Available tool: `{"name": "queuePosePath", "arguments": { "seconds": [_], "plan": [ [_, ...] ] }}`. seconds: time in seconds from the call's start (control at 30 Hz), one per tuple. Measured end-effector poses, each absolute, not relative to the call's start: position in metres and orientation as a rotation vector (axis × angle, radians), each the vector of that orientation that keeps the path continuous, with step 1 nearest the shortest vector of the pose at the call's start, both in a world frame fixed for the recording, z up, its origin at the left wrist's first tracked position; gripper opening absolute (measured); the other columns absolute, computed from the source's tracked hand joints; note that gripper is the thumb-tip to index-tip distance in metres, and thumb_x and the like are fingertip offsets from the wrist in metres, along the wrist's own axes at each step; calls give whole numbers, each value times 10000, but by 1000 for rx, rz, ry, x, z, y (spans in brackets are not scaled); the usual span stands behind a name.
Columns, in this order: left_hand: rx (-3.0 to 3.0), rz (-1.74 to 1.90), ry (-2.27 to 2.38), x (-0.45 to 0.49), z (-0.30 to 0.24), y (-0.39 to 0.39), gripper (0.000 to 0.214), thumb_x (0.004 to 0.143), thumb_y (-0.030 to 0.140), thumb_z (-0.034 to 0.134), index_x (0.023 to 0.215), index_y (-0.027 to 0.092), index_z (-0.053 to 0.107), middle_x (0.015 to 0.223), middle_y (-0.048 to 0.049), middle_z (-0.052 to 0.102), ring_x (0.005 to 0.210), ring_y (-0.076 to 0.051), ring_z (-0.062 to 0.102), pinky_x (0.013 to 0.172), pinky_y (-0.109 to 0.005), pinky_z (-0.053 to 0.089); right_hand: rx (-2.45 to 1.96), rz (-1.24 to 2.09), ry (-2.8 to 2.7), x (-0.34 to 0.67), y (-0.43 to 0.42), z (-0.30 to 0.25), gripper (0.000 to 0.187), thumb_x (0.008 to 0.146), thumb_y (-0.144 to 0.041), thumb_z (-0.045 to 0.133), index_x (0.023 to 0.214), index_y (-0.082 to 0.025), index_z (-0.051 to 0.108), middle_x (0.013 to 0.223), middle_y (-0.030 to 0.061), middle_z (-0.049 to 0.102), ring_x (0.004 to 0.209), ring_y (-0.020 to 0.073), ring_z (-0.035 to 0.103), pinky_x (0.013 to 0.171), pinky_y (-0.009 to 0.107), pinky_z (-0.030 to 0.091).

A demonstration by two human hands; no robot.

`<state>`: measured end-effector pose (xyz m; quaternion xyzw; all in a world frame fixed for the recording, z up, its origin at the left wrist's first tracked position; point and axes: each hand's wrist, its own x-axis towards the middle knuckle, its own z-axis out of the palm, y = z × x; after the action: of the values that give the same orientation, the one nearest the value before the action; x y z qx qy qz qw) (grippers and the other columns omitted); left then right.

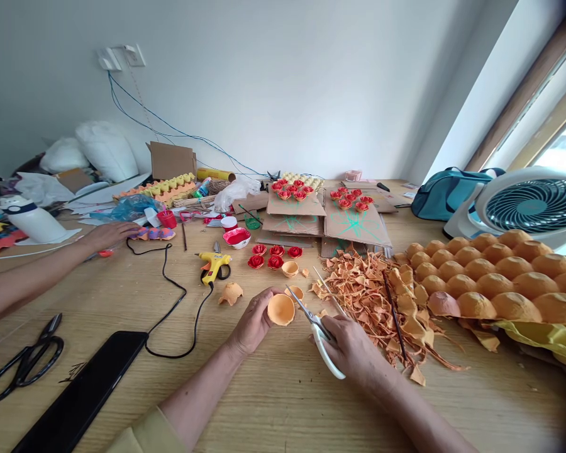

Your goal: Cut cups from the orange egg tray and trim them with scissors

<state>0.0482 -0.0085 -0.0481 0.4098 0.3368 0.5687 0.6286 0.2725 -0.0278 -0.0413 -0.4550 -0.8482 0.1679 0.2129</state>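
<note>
In my left hand (253,322) I hold an orange egg carton cup (281,310), its hollow facing me. My right hand (351,345) grips white-handled scissors (327,355), the blades slightly apart and pointing toward the cup. The blade tips are close to the cup's right side. Just behind it lies another cut cup (294,293), partly hidden by the blades, and farther back one more cup (290,269). Red painted paper roses (275,260) sit in two rows beyond. To the right spreads a heap of orange carton scraps (363,296).
Stacked orange egg trays (509,277) and a white fan (528,207) stand at right. A yellow glue gun (213,267) with its black cord, a phone (82,393) and black scissors (26,365) lie left. Another person's hand (113,234) reaches in from the left. Cardboard (295,223) carries more roses behind.
</note>
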Motion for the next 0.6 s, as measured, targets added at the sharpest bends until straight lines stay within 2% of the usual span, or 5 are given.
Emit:
{"name": "queuePosePath", "arguments": {
  "seconds": [0.13, 0.33, 0.43, 0.6],
  "plan": [
    [877, 1388, 743, 46, -46, -4, 307, 850, 449, 636, 975, 169, 635, 875, -25, 630, 753, -155, 595, 610, -260, 521, -1343, 428, -2313, 273, -24, -40, 356, 967, -436, 410, 685, -223, 462, 625, 10, 557, 631, 159, 511, 600, 259, 349],
    [879, 1519, 767, 45, -44, 3, 354, 884, 400, 612, 1183, 219, 558, 996, -25, 653, 805, -132, 644, 771, -292, 547, -1436, 202, -2393, 276, -20, -36, 239, 897, -335, 490, 694, -211, 516, 618, 2, 607, 597, 147, 515, 699, 277, 364],
    [925, 1549, 840, 45, -44, 3, 435, 886, 417, 606, 1271, 238, 508, 1047, -39, 664, 877, -162, 677, 870, -345, 536, -1447, 177, -2415, 279, -22, -32, 214, 857, -287, 523, 659, -209, 525, 589, 4, 608, 585, 152, 517, 678, 281, 343],
    [1163, 1523, 1039, 42, -50, 4, 410, 907, 465, 563, 1244, 232, 555, 1172, -62, 624, 959, -184, 653, 899, -352, 532, -1390, 53, -2585, 281, -27, -29, 233, 852, -354, 574, 674, -204, 584, 603, 17, 652, 627, 178, 583, 704, 296, 348]
  ]
}}
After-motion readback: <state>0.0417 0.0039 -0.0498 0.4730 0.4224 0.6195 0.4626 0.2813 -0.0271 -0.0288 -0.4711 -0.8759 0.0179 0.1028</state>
